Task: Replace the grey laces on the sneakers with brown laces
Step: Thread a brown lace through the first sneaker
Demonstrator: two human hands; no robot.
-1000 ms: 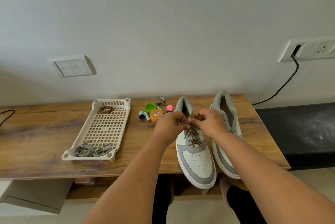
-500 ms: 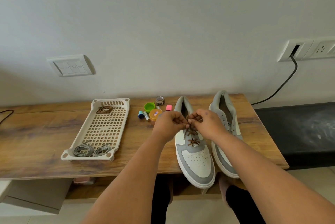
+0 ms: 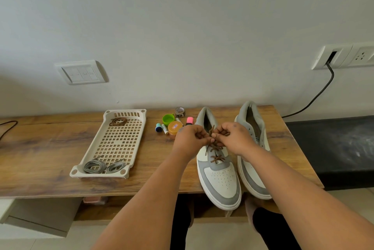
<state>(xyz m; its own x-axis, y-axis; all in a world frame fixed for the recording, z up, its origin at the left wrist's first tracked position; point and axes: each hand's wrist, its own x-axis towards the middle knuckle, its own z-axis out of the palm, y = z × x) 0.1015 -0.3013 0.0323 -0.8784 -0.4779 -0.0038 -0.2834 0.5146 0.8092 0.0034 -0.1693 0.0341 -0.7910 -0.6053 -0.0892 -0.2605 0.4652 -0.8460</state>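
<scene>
Inside tray (image 3: 139, 138): grey laces (image 3: 95, 166), brown coil (image 3: 119, 121); hands pinch brown lace (image 3: 215, 149).

Bare tabletop (image 3: 50, 148) beside tray (image 3: 141, 128)

A cream perforated tray (image 3: 85, 165) lies on the left half of the wooden bench (image 3: 40, 148), angled toward the back edge. Near the back edge, right of the tray, small things cluster: a green cap (image 3: 168, 119), an orange tub (image 3: 175, 127), a pink highlighter (image 3: 189, 121), a roll of tape (image 3: 180, 111) and two small markers (image 3: 162, 128). On the wall hang a switch plate (image 3: 81, 72) and a socket panel (image 3: 344, 55) with a black cable (image 3: 315, 98).
</scene>
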